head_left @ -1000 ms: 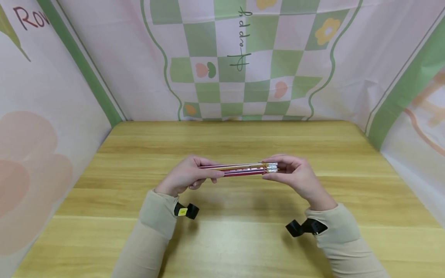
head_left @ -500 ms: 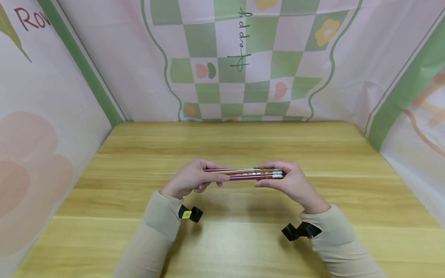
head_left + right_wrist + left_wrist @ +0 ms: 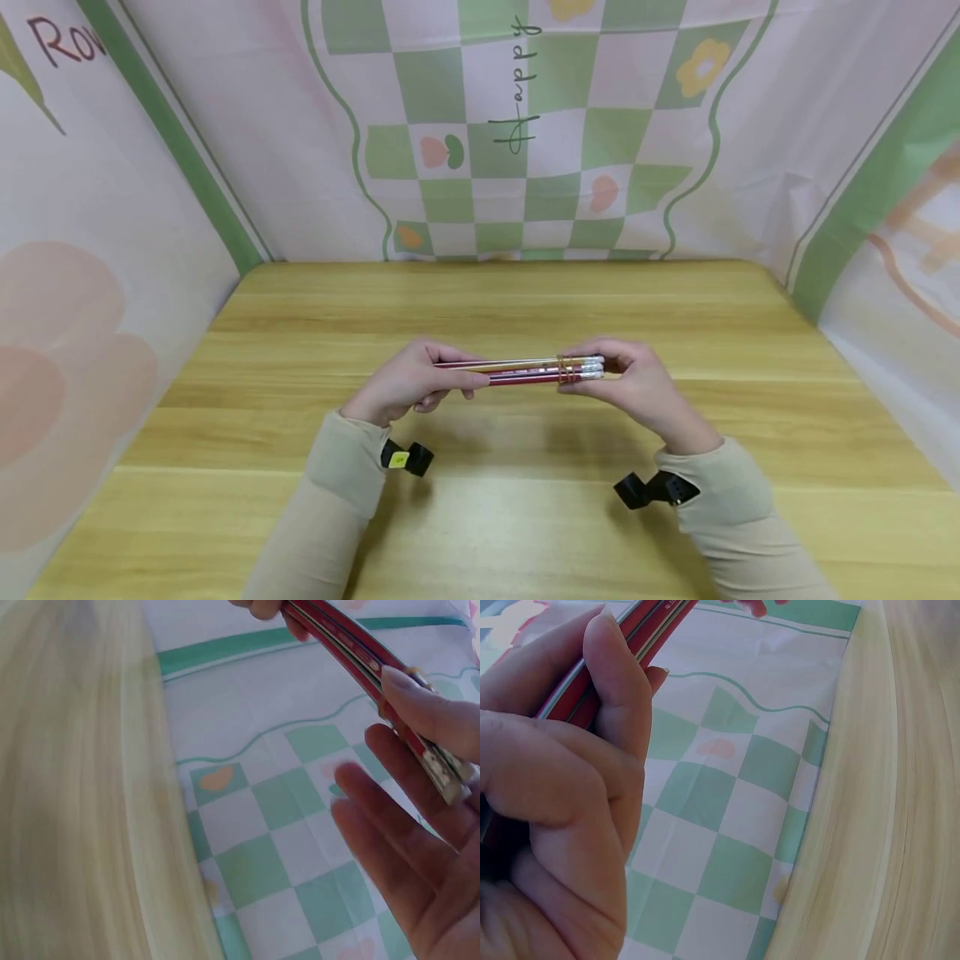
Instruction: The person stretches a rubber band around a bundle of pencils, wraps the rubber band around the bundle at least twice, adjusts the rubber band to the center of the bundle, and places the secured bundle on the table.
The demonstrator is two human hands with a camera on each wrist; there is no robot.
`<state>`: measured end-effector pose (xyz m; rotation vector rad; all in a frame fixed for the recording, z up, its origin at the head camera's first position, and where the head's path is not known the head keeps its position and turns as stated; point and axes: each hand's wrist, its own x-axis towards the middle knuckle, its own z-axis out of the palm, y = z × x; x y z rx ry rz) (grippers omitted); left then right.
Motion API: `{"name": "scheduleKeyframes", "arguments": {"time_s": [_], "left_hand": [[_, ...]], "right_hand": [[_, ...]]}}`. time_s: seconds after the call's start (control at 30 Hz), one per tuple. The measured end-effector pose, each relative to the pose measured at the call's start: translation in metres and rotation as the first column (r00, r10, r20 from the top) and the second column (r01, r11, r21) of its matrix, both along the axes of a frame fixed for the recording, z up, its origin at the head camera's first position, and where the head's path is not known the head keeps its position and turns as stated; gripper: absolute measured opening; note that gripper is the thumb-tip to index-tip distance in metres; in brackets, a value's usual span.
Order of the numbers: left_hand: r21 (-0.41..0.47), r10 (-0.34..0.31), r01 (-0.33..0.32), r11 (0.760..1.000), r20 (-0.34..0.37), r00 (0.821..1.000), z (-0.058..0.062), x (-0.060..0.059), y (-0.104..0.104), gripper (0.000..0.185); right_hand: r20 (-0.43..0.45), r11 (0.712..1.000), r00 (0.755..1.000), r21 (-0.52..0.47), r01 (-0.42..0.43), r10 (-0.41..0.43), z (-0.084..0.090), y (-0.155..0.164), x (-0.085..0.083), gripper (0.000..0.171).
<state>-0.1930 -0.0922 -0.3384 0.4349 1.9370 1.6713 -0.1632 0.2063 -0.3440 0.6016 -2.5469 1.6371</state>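
A bundle of red and gold striped pencils (image 3: 517, 372) with white eraser ends is held level above the table. My left hand (image 3: 412, 379) grips its left part, the thumb along the near side; the pencils' far left ends are hidden in it. An orange-brown rubber band (image 3: 566, 369) loops round the pencils close to the erasers (image 3: 595, 367). There my right hand (image 3: 645, 392) pinches bundle and band between thumb and fingertips. In the right wrist view the thumb lies over the pencils (image 3: 345, 649) by the band (image 3: 384, 709), while the other fingers spread below.
The light wood table (image 3: 480, 517) lies beneath both hands. Behind it hangs a cloth (image 3: 495, 200) with green checks and lettering, and printed cloth walls stand at the left and right. A black camera (image 3: 408, 458) sits on the left wrist, another camera (image 3: 652, 490) on the right.
The rubber band sits farther from the eraser ends than a second ago. My right fingertips moved left along the pencils, then back right a little. My left hand keeps its grip.
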Motion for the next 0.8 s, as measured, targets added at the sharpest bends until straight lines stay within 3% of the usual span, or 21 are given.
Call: {"name": "scheduleKeyframes", "arguments": {"time_s": [0.2,0.33,0.47,0.6,0.67,0.8], "left_hand": [[0.001,-0.005,0.005,1.0,-0.005,1.0,-0.001,0.001,0.003,0.031],[-0.013,-0.016,0.016,1.0,-0.017,1.0,-0.002,0.002,0.006,0.033],[-0.024,-0.029,0.028,0.999,-0.032,0.999,-0.004,0.002,0.007,0.037],[-0.025,-0.028,0.027,0.999,-0.033,0.999,-0.004,0.001,0.007,0.039],[-0.024,-0.028,0.027,0.999,-0.026,0.999,-0.004,0.001,0.006,0.04],[-0.023,-0.025,0.025,0.999,-0.018,1.0,-0.002,0.001,0.005,0.037]], "right_hand": [[-0.056,1.0,0.998,0.026,0.017,-0.015,-0.005,-0.006,0.0,0.033],[-0.134,0.999,0.991,0.047,-0.019,0.026,-0.009,-0.009,-0.001,0.035],[-0.279,0.993,0.957,0.106,-0.048,0.076,-0.011,-0.012,-0.002,0.038],[-0.389,0.983,0.918,0.183,-0.008,0.08,-0.01,-0.01,-0.002,0.041],[-0.386,0.978,0.919,0.209,0.005,0.077,-0.007,-0.009,0.0,0.042],[-0.308,0.974,0.949,0.225,0.011,0.06,-0.002,-0.003,0.002,0.043]]}}
